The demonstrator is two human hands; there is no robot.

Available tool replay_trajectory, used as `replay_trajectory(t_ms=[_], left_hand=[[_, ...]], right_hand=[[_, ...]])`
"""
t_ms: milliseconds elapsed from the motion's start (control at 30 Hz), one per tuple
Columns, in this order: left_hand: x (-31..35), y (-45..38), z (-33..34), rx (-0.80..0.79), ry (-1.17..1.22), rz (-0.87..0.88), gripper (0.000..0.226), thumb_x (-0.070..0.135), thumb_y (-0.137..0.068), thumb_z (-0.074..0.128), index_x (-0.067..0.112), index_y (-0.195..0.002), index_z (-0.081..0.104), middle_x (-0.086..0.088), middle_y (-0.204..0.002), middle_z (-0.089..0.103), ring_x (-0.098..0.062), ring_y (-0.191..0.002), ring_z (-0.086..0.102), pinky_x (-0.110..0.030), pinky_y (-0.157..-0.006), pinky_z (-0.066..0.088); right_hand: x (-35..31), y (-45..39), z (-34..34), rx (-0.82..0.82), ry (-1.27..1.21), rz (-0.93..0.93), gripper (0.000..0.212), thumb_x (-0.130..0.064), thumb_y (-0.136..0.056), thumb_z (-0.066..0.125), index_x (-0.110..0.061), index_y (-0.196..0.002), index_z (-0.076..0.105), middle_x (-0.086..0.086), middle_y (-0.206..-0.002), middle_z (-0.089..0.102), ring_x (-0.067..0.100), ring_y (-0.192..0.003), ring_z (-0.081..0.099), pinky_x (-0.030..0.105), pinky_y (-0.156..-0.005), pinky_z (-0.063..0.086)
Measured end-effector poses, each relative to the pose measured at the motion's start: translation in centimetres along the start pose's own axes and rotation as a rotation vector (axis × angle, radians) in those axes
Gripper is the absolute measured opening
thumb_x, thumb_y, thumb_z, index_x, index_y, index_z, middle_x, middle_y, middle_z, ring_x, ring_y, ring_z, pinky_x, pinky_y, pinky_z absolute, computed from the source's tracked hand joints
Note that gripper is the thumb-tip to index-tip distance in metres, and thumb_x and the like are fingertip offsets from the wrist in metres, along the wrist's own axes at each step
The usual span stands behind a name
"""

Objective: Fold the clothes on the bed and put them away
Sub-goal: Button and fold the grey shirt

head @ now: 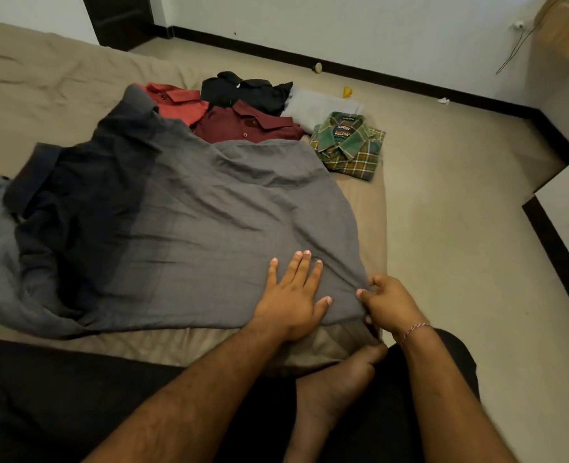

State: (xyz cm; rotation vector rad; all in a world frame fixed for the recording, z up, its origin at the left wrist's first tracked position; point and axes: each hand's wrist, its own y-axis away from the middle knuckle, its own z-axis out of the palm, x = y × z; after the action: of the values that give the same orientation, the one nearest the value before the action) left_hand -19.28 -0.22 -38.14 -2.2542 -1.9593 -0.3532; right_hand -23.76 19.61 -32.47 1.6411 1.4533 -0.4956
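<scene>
L hand [293, 295] flat on grey shirt [209, 208] | R hand [388, 300] pinches hem | plaid shirt [350, 145] label unreadable

- My view is dim and warm, lit softly and evenly, with no glare anywhere.
- The grey shirt [189, 208] shows only gentle shadows in its creases; its left half is much darker, though I cannot tell shade from dye.
- Nearer me than that shirt, the bottom of the frame sinks almost to black.
- Wide-angle distortion bends the skirting board [360, 70] beyond the shirt.
- Detail is slightly soft throughout.
</scene>
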Motion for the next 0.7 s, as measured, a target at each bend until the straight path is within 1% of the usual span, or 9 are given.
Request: replay_trajectory(t_ms=[100,167,233,300,367,433,533,633,700], left_hand=[[-0.2,-0.2,-0.3,-0.047,0.041,0.000,0.080,0.066,-0.103,0.020,0.022,-0.166,-0.004,-0.004,-0.174,-0.012,-0.018,-0.159,-0.017,-0.060,-0.124,-0.014],[-0.4,-0.3,-1.1,-0.093,0.097,0.017,0.079,0.065,-0.104,0.023,0.024,-0.167,-0.001,-0.002,-0.174,-0.011,-0.016,-0.159,-0.015,-0.059,-0.124,-0.014],[-1.4,0.1,-2.6,-0.147,0.140,0.090,0.078,0.064,-0.104,0.028,0.026,-0.167,0.003,-0.001,-0.175,-0.007,-0.014,-0.160,-0.010,-0.057,-0.127,-0.009],[-3.6,1.4,-4.1,-0.217,0.095,0.214,0.084,0.065,-0.101,0.037,0.025,-0.167,0.003,-0.002,-0.175,-0.005,-0.014,-0.160,-0.006,-0.052,-0.129,-0.002],[-7.0,4.1,-5.4,-0.292,-0.062,0.308,0.093,0.059,-0.099,0.051,0.024,-0.166,-0.002,-0.003,-0.175,-0.008,-0.017,-0.161,-0.006,-0.049,-0.128,-0.001],[-10.6,7.2,-6.7,-0.360,-0.223,0.347,0.095,0.053,-0.097,0.053,0.025,-0.166,-0.005,-0.001,-0.174,-0.013,-0.016,-0.160,-0.010,-0.049,-0.126,-0.002],[-16.3,11.8,-10.1,-0.421,-0.278,0.215,0.088,0.045,-0.098,0.049,0.032,-0.166,-0.005,0.006,-0.174,-0.014,-0.012,-0.160,-0.007,-0.049,-0.128,0.008],[-21.6,15.2,-14.5,-0.457,-0.347,-0.005,0.089,0.035,-0.095,0.056,0.032,-0.167,0.004,0.005,-0.175,-0.001,-0.015,-0.160,0.011,-0.035,-0.125,0.025],[-24.4,17.1,-16.8,-0.464,-0.385,-0.128,0.077,0.033,-0.099,0.055,0.034,-0.165,0.017,0.008,-0.174,0.011,-0.016,-0.156,0.025,-0.034,-0.118,0.036]], right_hand=[[-0.1,0.4,-0.7,0.362,0.257,-0.027,0.006,-0.017,-0.093,0.063,-0.021,-0.089,0.061,0.006,-0.085,0.067,0.032,-0.080,0.062,0.033,-0.070,0.046],[-0.8,1.2,-0.6,0.477,0.340,-0.268,0.009,-0.017,-0.091,0.064,-0.022,-0.096,0.059,0.000,-0.088,0.064,0.023,-0.079,0.058,0.033,-0.069,0.044],[-2.0,2.0,0.3,0.369,0.341,-0.603,0.016,-0.019,-0.088,0.071,-0.025,-0.099,0.061,-0.007,-0.089,0.060,0.014,-0.082,0.057,0.033,-0.073,0.048],[-2.3,2.3,2.3,0.078,0.432,-0.837,0.028,-0.034,-0.087,0.071,-0.025,-0.112,0.064,-0.007,-0.106,0.063,0.014,-0.099,0.061,0.037,-0.089,0.052],[-2.2,2.1,4.9,-0.235,0.638,-0.880,0.065,-0.056,-0.082,0.064,-0.029,-0.140,0.054,-0.004,-0.143,0.055,0.018,-0.132,0.052,0.042,-0.111,0.044],[-2.3,1.7,6.5,-0.440,0.847,-0.782,0.097,-0.073,-0.073,0.048,-0.036,-0.161,0.026,-0.008,-0.170,0.019,0.012,-0.157,0.016,0.041,-0.127,0.018],[-2.6,1.2,7.2,-0.488,1.016,-0.710,0.107,-0.078,-0.067,0.028,-0.042,-0.163,-0.001,-0.017,-0.169,-0.018,0.006,-0.153,-0.020,0.050,-0.128,-0.004],[-3.6,1.1,7.1,-0.448,1.106,-0.634,0.102,-0.072,-0.066,0.023,-0.048,-0.160,-0.007,-0.022,-0.162,-0.028,0.009,-0.155,-0.022,0.061,-0.123,-0.009],[-4.0,1.5,7.5,-0.440,1.121,-0.579,0.092,-0.060,-0.077,0.035,-0.050,-0.159,-0.007,-0.024,-0.160,-0.029,0.009,-0.156,-0.020,0.064,-0.122,-0.008]])
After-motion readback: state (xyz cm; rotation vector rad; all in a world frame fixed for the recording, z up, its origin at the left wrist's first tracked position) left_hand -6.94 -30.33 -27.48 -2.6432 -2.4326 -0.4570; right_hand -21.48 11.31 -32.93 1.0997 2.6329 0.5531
